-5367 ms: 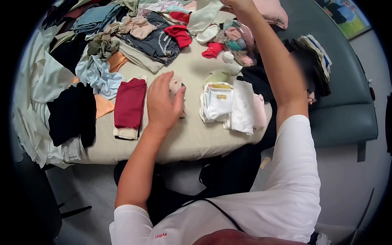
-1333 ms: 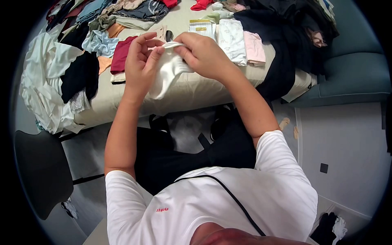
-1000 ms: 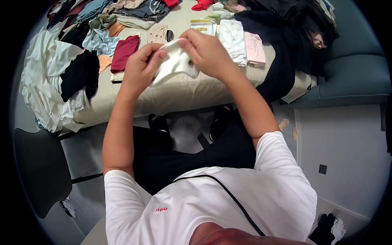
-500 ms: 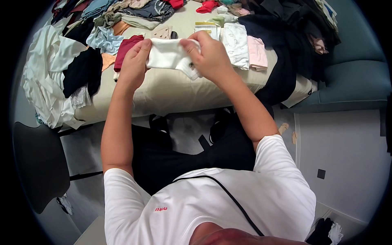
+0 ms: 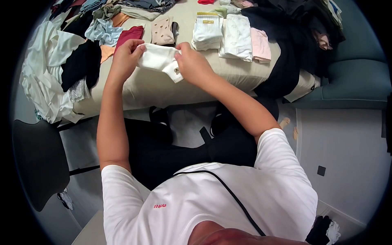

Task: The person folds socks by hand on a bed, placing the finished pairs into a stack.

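A white sock [image 5: 157, 58] with a small dark mark near one end is stretched between my two hands, above the front edge of the bed. My left hand [image 5: 128, 57] pinches one end between thumb and fingers. On the other side, my right hand [image 5: 192, 63] grips the sock near the marked end, which hangs down a little. Just beyond lie a folded dark red cloth [image 5: 130, 36] and a folded beige spotted piece [image 5: 163, 31]. To the right sit folded white ribbed socks with a gold label [image 5: 207, 32], a folded white garment [image 5: 237, 37] and a folded pink one [image 5: 260, 45].
Loose clothes pile up at the left, including a white garment [image 5: 41, 77] and a black one [image 5: 81, 65]. Dark clothing [image 5: 281, 69] drapes over the bed's [image 5: 163, 90] right side. A dark chair [image 5: 41, 163] stands left, and a blue-green sofa [image 5: 355, 85] right.
Both hands have moved slightly left with the white sock, and my right hand has come closer to the left. The spotted piece and labelled socks now show more fully.
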Demonstrator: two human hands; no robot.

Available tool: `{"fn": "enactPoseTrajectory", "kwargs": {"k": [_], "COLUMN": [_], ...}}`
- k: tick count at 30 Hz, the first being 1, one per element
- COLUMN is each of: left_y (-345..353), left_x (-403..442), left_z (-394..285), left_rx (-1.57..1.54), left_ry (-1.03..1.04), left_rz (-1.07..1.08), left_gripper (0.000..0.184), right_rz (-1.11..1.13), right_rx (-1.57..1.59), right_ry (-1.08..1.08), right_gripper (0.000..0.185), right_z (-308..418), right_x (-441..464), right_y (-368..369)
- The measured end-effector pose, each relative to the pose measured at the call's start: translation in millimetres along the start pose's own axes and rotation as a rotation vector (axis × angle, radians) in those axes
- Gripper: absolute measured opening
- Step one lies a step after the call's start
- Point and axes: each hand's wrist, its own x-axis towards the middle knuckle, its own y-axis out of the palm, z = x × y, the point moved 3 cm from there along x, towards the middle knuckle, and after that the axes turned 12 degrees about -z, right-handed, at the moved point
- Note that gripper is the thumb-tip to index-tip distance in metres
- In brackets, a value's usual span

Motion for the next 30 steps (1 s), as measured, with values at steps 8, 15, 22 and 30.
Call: {"fn": "enactPoseTrajectory", "kwargs": {"k": [8,15,22,30], "left_y": [-8.3,-20.0,-13.9,11.3], "left_x": [-1.6,-3.5,-5.7,-33.2], "left_z": [12.0,2.2,2.0,-33.4], "left_rx": [0.444,0.432,0.269,0.597], "left_ry": [0.075,0.019,0.112,0.59], "left_rz": [-0.126,-0.084,-0.101,-0.33], "left_gripper": [0.029,0.033,0.03,0.027], "right_rz": [-0.224,-0.162,0.129,0.1], "right_rx": [-0.436,-0.421,-0.303,-0.304], "right_ry": [-0.627,-0.847,-0.717,-0.706], "right_gripper": [0.043,0.034,0.023,0.014], "right_z": [39.8,7.0,1.0,1.8], "right_x": [-20.1,-28.3,-11.6,-22.7], "right_y": [3.4,33.4,15.6,14.7]}}
